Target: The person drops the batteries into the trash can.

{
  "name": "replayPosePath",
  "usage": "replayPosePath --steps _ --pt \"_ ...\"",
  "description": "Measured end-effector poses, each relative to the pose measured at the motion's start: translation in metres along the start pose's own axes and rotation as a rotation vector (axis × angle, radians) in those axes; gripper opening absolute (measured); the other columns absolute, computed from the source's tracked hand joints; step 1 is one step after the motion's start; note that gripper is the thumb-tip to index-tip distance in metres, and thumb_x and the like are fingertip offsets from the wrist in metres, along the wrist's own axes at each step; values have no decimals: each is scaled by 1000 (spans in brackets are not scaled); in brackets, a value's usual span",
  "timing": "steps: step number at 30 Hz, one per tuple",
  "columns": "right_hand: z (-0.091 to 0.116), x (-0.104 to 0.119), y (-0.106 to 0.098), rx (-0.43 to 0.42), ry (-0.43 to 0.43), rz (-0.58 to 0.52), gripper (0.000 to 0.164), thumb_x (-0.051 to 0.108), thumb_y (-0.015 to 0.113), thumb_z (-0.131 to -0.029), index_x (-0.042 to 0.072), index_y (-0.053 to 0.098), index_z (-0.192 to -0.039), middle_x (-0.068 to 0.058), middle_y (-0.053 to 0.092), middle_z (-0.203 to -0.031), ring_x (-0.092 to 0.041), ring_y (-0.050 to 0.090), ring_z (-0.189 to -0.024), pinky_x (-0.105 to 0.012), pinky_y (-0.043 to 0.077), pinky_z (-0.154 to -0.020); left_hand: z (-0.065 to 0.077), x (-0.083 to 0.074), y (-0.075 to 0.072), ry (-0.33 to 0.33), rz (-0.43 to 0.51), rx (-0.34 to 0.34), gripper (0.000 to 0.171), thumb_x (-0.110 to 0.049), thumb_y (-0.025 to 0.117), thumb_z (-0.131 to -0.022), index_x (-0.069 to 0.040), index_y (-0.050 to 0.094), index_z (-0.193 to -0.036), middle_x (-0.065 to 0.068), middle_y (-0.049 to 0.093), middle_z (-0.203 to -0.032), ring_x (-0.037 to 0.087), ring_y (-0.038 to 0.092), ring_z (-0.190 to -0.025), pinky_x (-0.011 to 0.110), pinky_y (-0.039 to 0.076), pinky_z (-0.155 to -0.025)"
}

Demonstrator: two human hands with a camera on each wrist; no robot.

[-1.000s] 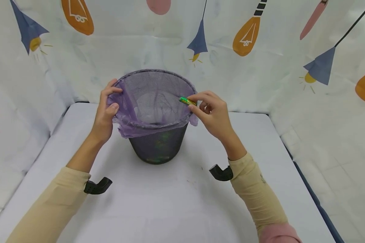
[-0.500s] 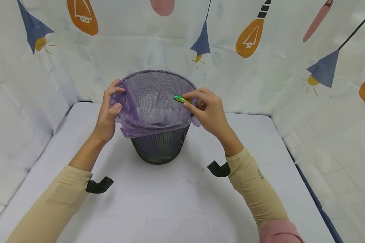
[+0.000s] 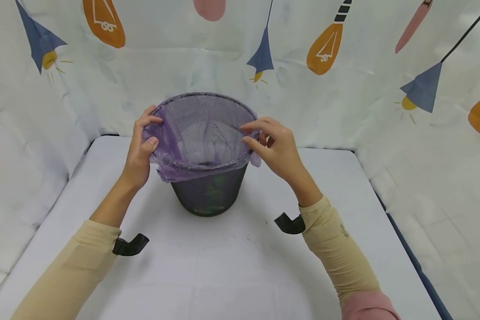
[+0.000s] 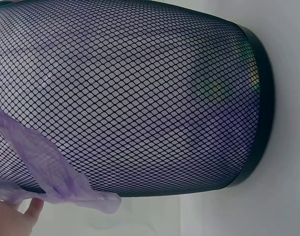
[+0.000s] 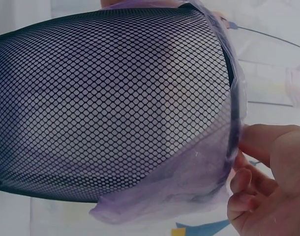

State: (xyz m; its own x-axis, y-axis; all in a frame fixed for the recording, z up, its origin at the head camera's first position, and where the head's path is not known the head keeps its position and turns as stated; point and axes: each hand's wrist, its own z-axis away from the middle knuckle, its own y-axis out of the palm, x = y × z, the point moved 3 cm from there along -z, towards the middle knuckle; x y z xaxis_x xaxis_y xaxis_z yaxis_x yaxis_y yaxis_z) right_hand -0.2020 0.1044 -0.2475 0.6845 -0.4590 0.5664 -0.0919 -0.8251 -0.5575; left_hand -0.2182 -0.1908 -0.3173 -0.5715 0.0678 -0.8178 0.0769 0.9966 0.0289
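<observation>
A black mesh wastebasket (image 3: 208,195) stands on the table, lined with a thin purple bin bag (image 3: 170,138) folded over its rim. My left hand (image 3: 140,144) grips the left side of the rim, fingers over the edge. At the opposite side, my right hand (image 3: 274,142) reaches over the rim with thumb and forefinger apart and nothing between them. The right wrist view shows this hand (image 5: 273,182) beside the bag-covered rim. Low in the basket, blurred green and yellow patches (image 4: 215,90) show through the mesh in the left wrist view.
The white-covered table (image 3: 232,275) runs back to a white curtain (image 3: 224,66) printed with lamps and bulbs. Black wrist mounts (image 3: 130,245) stick out from both sleeves. A few small specks lie on the table right of the basket.
The green battery that my right fingers pinched moved left over the basket's opening and is now gone from them; thumb and forefinger have parted. My left hand has kept its place on the rim.
</observation>
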Motion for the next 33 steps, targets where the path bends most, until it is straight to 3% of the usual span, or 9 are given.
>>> replayPosePath --steps 10,14,19,23,27,33 --pt "13 -16 -6 -64 55 -11 22 16 68 -89 10 71 -110 -6 69 -101 -12 55 -76 -22 44 -66 11 -2 -15 -2 21 -45 38 -23 49 -86 -13 51 -123 10 22 -158 22 15 -147 34 8 -114" --pt "25 -31 -14 -83 103 31 21 15 66 -91 10 69 -111 -5 69 -106 -14 59 -85 -29 46 -74 11 -1 -15 -4 5 -34 43 -24 48 -87 -8 49 -127 7 22 -158 22 14 -148 36 6 -116" --pt "44 -48 -17 -36 172 90 26 19 64 -92 9 67 -116 -5 69 -114 -18 63 -100 -37 46 -86 9 -1 -16 -15 -57 -3 51 -25 47 -90 -8 45 -137 4 23 -159 20 15 -149 38 3 -118" --pt "57 -56 -12 2 208 110 29 20 65 -92 8 65 -119 -7 67 -118 -22 62 -109 -40 44 -96 10 -1 -20 14 -87 35 60 -41 48 -95 -8 40 -145 6 23 -160 17 15 -150 36 4 -119" --pt "66 -63 -7 32 235 114 32 22 65 -92 9 65 -121 -7 66 -122 -23 60 -116 -40 42 -103 12 -1 -27 35 -42 40 74 -55 49 -93 -9 33 -149 9 25 -159 18 20 -148 29 10 -118" --pt "73 -71 -4 55 271 118 35 24 63 -93 10 62 -125 -8 64 -128 -24 55 -125 -43 39 -106 11 3 -33 21 -1 6 76 -57 49 -92 -14 30 -152 7 26 -159 19 24 -145 29 15 -116"
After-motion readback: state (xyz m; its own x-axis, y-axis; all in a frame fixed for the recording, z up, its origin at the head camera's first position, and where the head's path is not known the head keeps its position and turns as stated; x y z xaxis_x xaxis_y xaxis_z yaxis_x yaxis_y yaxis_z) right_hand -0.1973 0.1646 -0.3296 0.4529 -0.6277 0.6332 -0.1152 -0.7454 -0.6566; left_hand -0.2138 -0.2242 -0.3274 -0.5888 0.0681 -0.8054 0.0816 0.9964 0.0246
